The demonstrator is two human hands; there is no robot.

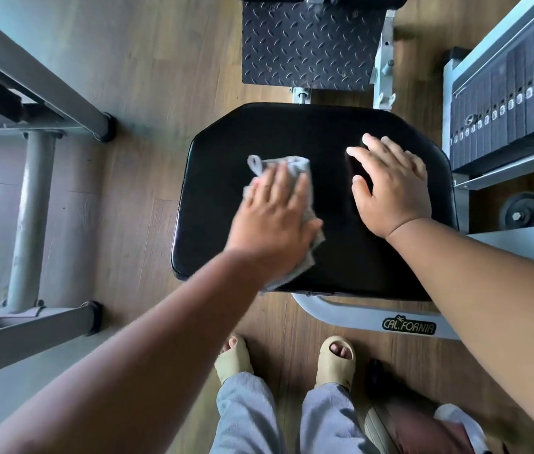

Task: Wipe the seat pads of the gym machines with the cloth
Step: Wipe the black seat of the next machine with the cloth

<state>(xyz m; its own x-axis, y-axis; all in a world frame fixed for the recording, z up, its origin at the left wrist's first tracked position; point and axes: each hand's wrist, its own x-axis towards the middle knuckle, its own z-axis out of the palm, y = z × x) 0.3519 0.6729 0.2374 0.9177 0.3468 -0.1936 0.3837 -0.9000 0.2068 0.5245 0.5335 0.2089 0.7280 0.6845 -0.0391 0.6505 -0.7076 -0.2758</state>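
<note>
A black padded seat pad [295, 132] fills the middle of the head view. A grey cloth [291, 165] lies on its left half, trailing over the near edge. My left hand [272, 214] presses flat on the cloth with straight fingers. My right hand [390, 185] rests flat on the bare right half of the pad, fingers spread. Both forearms reach in from the bottom corners.
A black checker-plate footrest [308, 44] lies beyond the pad. The weight stack [514, 103] stands at the right, a grey frame [33, 208] at the left. The white machine base [373, 317] runs under the pad's near edge. My feet in sandals [336, 360] stand on wooden floor.
</note>
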